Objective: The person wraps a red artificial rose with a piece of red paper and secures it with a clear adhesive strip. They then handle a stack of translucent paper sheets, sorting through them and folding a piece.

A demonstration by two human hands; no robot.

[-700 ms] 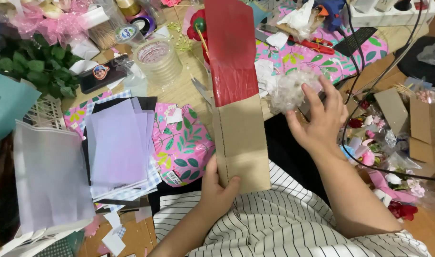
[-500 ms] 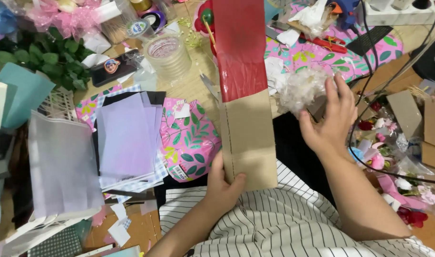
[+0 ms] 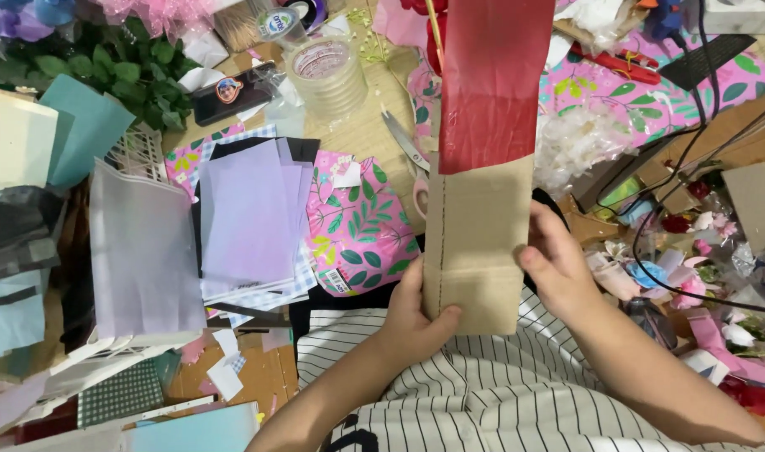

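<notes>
The far end of the long cardboard strip (image 3: 474, 243) runs out of the top edge of the view, so its full length cannot be seen; its far half is covered in red paper (image 3: 489, 79). The strip hides most of what lies beneath it, including part of the scissors (image 3: 407, 144) on the table just to its left. The strip stands with its long axis running near to far, nearly straight, its bare brown end toward the person.

Both hands hold that near end. The left hand (image 3: 416, 322) clasps the near-left corner, thumb on top of the card. The right hand (image 3: 558, 268) pinches the right edge a little farther up, thumb on the face and fingers hidden behind. So the strip reaches away from both grips, over the striped shirt (image 3: 449, 393) and the cluttered table.

A stack of lilac paper sheets (image 3: 248, 218) lies to the left, well apart.
</notes>
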